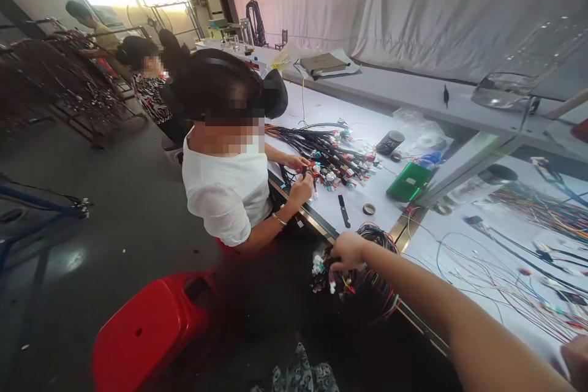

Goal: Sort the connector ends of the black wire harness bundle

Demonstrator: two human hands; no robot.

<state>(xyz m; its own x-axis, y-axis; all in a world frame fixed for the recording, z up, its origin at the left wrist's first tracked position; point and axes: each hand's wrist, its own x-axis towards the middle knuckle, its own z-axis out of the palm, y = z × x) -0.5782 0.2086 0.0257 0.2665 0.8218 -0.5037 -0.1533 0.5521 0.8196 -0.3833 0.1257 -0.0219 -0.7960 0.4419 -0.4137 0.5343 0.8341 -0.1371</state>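
My left hand (349, 251) reaches across from the lower right, its fingers closed on a wire bundle (376, 236) near the connector end. White and coloured connectors (333, 285) hang below this hand, beyond the table edge. The coiled wires of the bundle lie partly over the edge and partly hang down. Part of my right hand (576, 358) shows at the far right edge, over the table with loose thin wires; its fingers are mostly out of frame.
A seated person in white (225, 190) handles connectors of a black harness (316, 144). On the table (367, 236) are a black tool (343, 211), tape roll (369, 209) and green box (408, 182). A red stool (147, 331) stands lower left. Further people sit behind.
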